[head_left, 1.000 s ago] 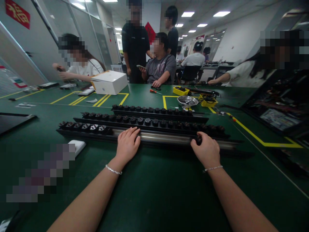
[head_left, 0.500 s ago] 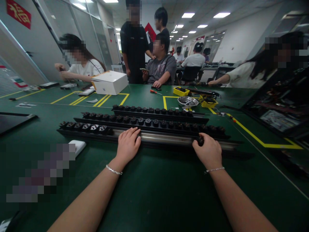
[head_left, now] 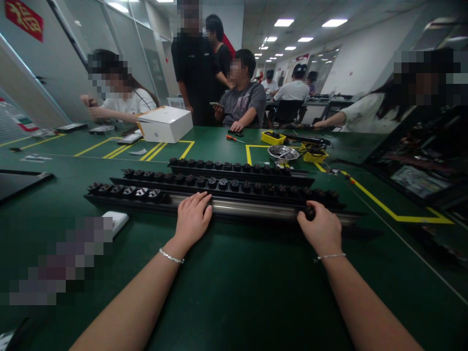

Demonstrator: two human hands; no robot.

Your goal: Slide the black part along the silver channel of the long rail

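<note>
The nearest black rail [head_left: 252, 208] lies across the table, a shiny metal channel along its middle. Several black socket modules [head_left: 127, 191] sit in a row at its left end. My left hand [head_left: 192, 214] lies over the rail just right of that row, fingers stretched out. Further right along the channel, my right hand [head_left: 323, 224] is closed with thumb and fingers on a small black socket module [head_left: 310, 213], partly hidden by the fingers. Behind lie a second rail [head_left: 223, 184] and a third rail [head_left: 219, 166], each carrying a row of modules.
A white box [head_left: 166, 124] stands at the back left. Further back right are a metal bowl [head_left: 283, 154], yellow trays [head_left: 273, 138] and a screwdriver [head_left: 231, 138]. A white-ended, blurred-out object [head_left: 117, 220] lies at the left. Other people sit and stand around the table.
My right hand has slid a little to the right along the channel with the socket module. My left hand stays in place on the rail. Standing people in the background have shifted left.
</note>
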